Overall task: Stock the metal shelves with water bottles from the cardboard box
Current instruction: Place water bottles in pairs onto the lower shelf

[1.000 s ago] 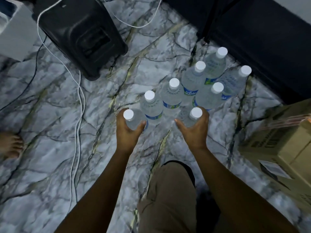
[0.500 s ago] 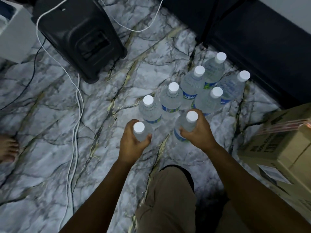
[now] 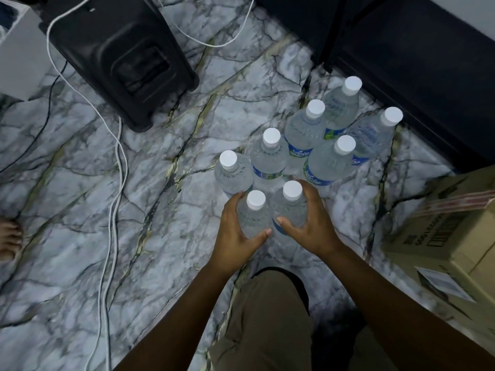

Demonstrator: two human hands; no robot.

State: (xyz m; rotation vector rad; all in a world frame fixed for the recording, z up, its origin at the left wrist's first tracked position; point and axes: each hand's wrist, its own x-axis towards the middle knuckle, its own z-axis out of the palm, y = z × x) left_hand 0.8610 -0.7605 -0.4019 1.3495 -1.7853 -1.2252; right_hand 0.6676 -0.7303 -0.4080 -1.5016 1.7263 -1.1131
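Head view: left hand (image 3: pixel 235 231) wrapped round one clear plastic white-capped water bottle (image 3: pixel 254 218), right hand (image 3: pixel 308 223) curled round its neighbour (image 3: pixel 290 207), both at centre, above the marbled grey floor (image 3: pixel 160 196). Six more bottles (image 3: pixel 318 145) clustered toward one o'clock. Probably full, so weighty, smooth-walled, slightly squashy; best gripped mid-body. Brown cardboard box (image 3: pixel 455 236) cut off at three o'clock. No metal shelves visible; bottle bases hidden.
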